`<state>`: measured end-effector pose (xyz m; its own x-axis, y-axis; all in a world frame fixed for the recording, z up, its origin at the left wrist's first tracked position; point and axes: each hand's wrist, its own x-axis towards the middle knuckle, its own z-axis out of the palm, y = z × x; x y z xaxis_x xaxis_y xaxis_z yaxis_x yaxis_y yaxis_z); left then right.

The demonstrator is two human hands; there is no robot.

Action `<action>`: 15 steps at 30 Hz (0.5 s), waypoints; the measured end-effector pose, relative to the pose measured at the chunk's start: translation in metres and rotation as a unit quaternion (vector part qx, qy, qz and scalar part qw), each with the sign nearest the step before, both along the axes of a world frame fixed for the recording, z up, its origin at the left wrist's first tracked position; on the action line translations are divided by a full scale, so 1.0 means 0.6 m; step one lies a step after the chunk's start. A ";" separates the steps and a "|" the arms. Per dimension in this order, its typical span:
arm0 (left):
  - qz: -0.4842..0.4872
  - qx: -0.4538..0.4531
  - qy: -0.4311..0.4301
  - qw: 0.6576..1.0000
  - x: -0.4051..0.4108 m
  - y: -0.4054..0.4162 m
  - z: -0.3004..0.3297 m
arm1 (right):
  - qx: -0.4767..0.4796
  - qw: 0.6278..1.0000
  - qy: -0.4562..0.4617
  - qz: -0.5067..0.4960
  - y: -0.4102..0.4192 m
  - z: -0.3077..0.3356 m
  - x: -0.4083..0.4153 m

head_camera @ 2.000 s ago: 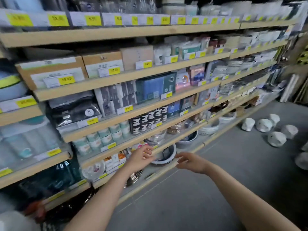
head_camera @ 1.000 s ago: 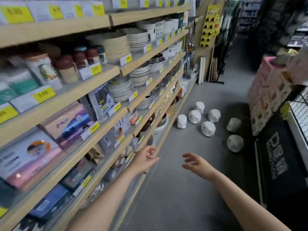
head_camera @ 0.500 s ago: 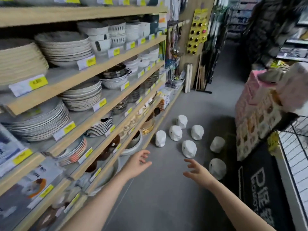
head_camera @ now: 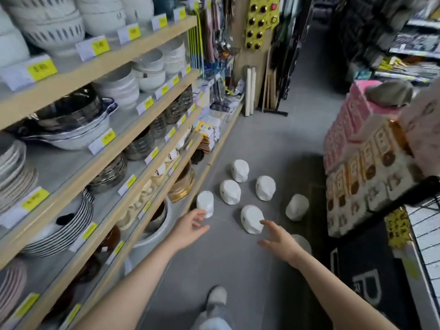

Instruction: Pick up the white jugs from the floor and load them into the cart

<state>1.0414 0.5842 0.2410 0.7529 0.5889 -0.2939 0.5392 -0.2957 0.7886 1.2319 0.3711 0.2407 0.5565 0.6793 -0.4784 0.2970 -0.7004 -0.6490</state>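
Matt white faceted jugs (head_camera: pixel 252 219), smooth grey floor (head_camera: pixel 262 139), pale wood shelves (head_camera: pixel 114 55), shiny metal bowls (head_camera: pixel 71 115)

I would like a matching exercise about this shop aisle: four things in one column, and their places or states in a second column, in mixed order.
Things:
1. left hand
2. upright jug
3. pink boxes
4. shoe

Places or states:
A. stacked at the right of the aisle
B. on the grey floor at the bottom of the view
C. beside the lowest shelf
D. open, holds nothing

Pairs: 1-D, 2-C, 3-A, 4-B
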 end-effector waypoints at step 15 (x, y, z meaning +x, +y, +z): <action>-0.064 0.014 0.050 0.997 0.412 0.154 -0.129 | -0.075 0.995 0.055 -0.021 0.099 -0.133 0.341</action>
<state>1.2886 0.6768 0.1634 0.7900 0.4985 -0.3569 0.5716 -0.3884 0.7228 1.4363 0.4306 0.1610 0.5209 0.5725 -0.6332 0.1981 -0.8026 -0.5627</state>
